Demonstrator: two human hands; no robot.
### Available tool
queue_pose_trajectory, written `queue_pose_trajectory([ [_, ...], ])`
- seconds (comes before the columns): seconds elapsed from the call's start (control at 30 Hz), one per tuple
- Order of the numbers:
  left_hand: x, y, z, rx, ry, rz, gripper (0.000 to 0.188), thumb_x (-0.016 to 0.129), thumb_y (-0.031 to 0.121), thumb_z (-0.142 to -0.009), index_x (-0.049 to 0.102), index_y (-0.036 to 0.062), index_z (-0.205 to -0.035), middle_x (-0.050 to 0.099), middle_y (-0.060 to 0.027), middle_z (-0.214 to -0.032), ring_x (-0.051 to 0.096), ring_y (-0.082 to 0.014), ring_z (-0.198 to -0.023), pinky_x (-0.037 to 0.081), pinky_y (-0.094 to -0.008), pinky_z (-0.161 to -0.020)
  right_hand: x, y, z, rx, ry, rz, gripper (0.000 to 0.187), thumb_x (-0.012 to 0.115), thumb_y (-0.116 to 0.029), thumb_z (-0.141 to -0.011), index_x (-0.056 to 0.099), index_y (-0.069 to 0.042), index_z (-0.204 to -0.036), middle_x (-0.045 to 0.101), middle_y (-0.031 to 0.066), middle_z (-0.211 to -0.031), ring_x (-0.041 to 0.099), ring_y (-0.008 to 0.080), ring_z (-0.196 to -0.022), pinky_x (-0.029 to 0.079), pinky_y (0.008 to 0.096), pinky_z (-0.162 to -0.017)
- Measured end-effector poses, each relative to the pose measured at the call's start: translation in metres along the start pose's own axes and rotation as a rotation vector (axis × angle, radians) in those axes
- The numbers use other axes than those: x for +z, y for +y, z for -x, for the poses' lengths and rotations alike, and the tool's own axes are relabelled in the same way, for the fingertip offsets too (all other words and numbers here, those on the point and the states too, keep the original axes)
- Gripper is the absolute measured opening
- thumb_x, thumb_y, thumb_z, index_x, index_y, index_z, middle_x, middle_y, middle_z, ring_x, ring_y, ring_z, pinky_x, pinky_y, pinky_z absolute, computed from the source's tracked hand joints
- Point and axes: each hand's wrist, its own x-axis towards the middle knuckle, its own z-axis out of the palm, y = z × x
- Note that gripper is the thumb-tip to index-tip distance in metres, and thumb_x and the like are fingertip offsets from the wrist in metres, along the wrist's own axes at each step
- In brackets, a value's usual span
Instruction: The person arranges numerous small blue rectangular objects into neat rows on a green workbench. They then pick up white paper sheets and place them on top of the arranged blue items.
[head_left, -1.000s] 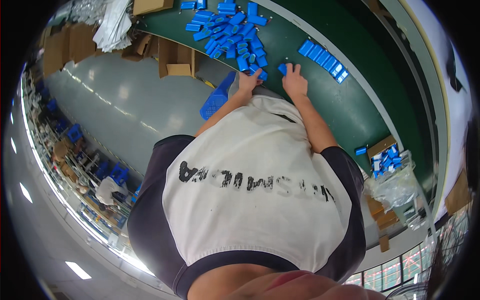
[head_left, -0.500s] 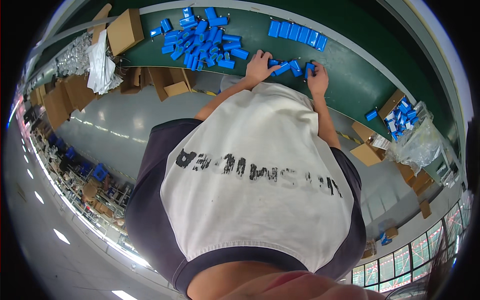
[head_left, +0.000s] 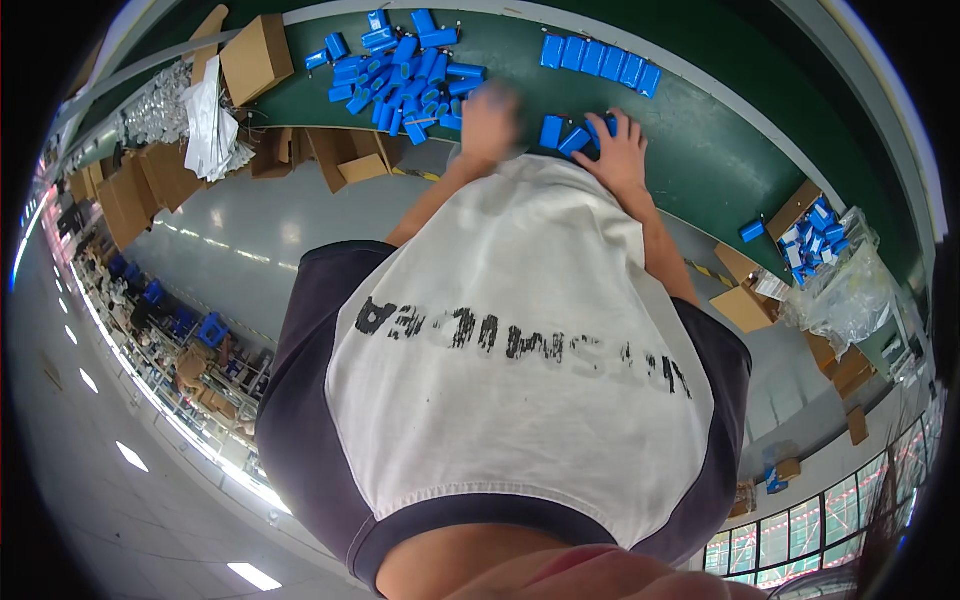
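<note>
Blue shrink-wrapped battery packs lie on the green table (head_left: 690,150). My left hand (head_left: 490,122), smeared by motion, is at the right edge of a loose heap of battery packs (head_left: 408,85); its fingers cannot be made out. My right hand (head_left: 624,158) has its fingers bent over a blue battery pack (head_left: 596,128), which they partly hide. Just left of it, a tilted pack (head_left: 574,140) and a more upright pack (head_left: 551,131) lie close by. Farther back, several packs stand side by side in a neat row (head_left: 600,62).
At the right end, a cardboard box (head_left: 795,208) holds blue and white packs beside clear plastic wrap (head_left: 850,290). One single pack (head_left: 752,231) lies near that box. On the left are a carton (head_left: 255,60), white bags (head_left: 208,130) and open boxes below the table edge.
My left hand has moved left, away from the small group of packs to the heap. My right hand has shifted slightly left with its pack, closer to the others.
</note>
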Motion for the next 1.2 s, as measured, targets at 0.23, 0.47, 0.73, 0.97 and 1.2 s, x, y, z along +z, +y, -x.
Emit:
queue_pose_trajectory([
  [0.23, 0.031, -0.016, 0.016, 0.098, -0.063, 0.256, 0.033, 0.069, 0.008, -0.084, 0.068, 0.0129, -0.117, 0.058, -0.0108, -0.124, 0.057, -0.034, -0.114, 0.05, -0.0424, -0.1, 0.02, -0.012, -0.021, -0.184, -0.094, 0.22, 0.078, 0.081, -0.053, -0.075, 0.054, -0.026, -0.143, 0.031, 0.0135, -0.158, 0.025, 0.0395, -0.147, 0.019, 0.0747, -0.114],
  [0.47, 0.011, -0.037, 0.067, -0.316, 0.234, 0.308, 0.036, 0.078, 0.016, -0.08, 0.065, 0.0091, -0.112, 0.057, -0.0134, -0.122, 0.057, -0.0368, -0.113, 0.05, -0.0433, -0.094, 0.022, -0.032, -0.038, -0.447, 0.009, 0.096, 0.054, 0.078, -0.028, -0.078, 0.062, -0.017, -0.128, 0.05, 0.0108, -0.138, 0.042, 0.0341, -0.135, 0.033, 0.0597, -0.112],
  [0.73, 0.031, -0.06, 0.061, -0.744, 0.28, 0.352, 0.076, 0.091, 0.028, -0.069, 0.049, 0.0006, -0.126, 0.052, -0.0222, -0.126, 0.057, -0.0422, -0.112, 0.052, -0.0479, -0.09, 0.086, -0.145, -0.125, -0.484, -0.083, 0.011, 0.044, 0.075, -0.024, -0.085, 0.056, -0.014, -0.123, 0.056, 0.0149, -0.119, 0.06, 0.0358, -0.113, 0.055, 0.0475, -0.091],
  [0.97, 0.031, -0.017, 0.068, -0.504, 0.16, 0.599, 0.066, 0.088, 0.014, -0.072, 0.054, 0.0044, -0.128, 0.055, -0.0155, -0.117, 0.067, -0.0308, -0.087, 0.058, -0.0418, -0.076, 0.094, -0.113, -0.102, -0.393, -0.108, -0.024, 0.051, 0.071, -0.02, -0.086, 0.051, -0.017, -0.133, 0.057, 0.0208, -0.115, 0.064, 0.0424, -0.105, 0.058, 0.0493, -0.085],
  [1.2, 0.03, 0.007, 0.024, -0.07, -0.113, 0.422, 0.074, 0.085, 0.021, -0.076, 0.05, 0.0159, -0.142, 0.05, -0.0161, -0.126, 0.057, -0.0376, -0.112, 0.052, -0.0471, -0.095, 0.032, -0.031, -0.099, -0.147, 0.139, -0.133, 0.048, 0.072, -0.028, -0.088, 0.056, -0.011, -0.13, 0.057, 0.0208, -0.115, 0.064, 0.0424, -0.105, 0.057, 0.0496, -0.085],
])
